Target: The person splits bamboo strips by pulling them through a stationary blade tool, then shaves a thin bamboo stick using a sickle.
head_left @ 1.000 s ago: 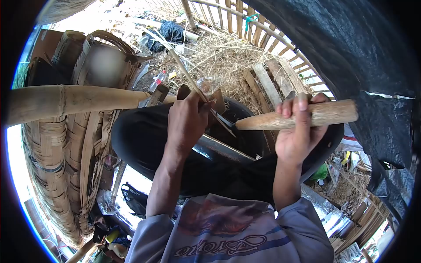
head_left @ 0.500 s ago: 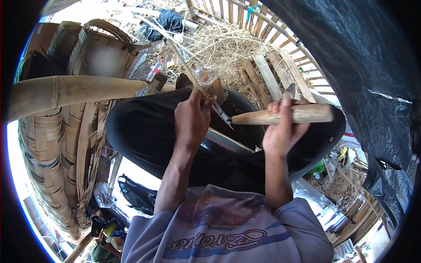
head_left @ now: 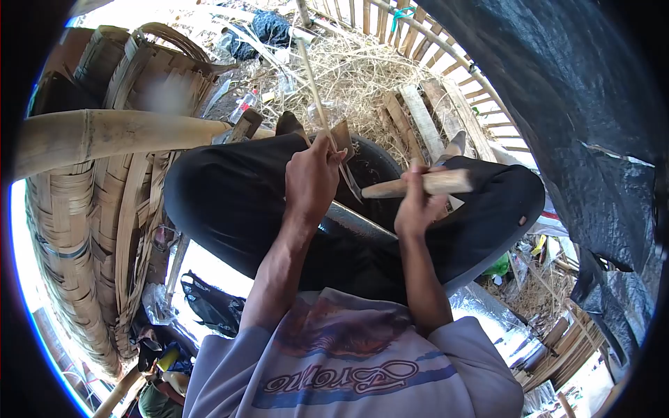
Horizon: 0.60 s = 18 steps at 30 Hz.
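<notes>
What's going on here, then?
A person sits working with bare hands. The left hand grips a thin strip that slants away above the straw. The right hand holds what looks like a knife by its thick wooden handle, the narrow end pointing at the strip's near end. Whether it is cutting right now is too small to tell.

Matt wd handle (head_left: 447, 182), glossy plstc tarp (head_left: 564, 104).

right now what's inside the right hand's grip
A wooden handle: both its ends show beyond the right hand. Part of its middle is covered by the grip, so that stretch cannot be seen.
</notes>
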Tool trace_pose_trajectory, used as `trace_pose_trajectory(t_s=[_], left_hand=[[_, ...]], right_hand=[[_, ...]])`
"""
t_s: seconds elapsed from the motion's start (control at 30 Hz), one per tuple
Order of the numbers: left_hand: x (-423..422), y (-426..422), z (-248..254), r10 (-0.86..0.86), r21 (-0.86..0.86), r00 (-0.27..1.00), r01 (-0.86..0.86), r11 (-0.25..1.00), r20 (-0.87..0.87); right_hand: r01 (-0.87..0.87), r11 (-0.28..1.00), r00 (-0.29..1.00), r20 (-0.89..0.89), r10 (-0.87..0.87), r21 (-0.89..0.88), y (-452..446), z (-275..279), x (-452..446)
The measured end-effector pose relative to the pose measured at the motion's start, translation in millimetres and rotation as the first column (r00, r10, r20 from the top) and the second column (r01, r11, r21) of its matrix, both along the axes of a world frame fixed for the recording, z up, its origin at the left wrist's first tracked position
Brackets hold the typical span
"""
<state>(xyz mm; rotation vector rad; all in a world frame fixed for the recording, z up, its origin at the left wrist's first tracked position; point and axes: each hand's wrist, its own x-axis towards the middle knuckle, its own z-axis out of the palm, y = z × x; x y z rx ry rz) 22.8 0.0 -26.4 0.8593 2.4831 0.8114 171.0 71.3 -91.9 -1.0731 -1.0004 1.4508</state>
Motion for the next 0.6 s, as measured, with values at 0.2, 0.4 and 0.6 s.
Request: trace_pose_trajectory(t_s=[0.2, 0.4, 0.6], left_hand=[[-7, 6, 24, -0.002, 0.172, 0.998, 0.014, 0.985, -0.067], [-70, 2, 188, 0.033, 0.416, 0.942, 0.116, 0.902, -0.333], [-107, 5, 270, 0.083, 0.326, 0.680, 0.237, 0.915, -0.728]], right_hand=[[-0.036, 0.998, 0.993, 0.114, 0.029, 0.059, 12, -28, 11], [0.156, 0.988, 0.987, -0.043, -0.156, 0.007, 48, 1, 30], [0.178, 0.984, 0.980, -0.089, -0.177, 0.005, 46, -15, 38]])
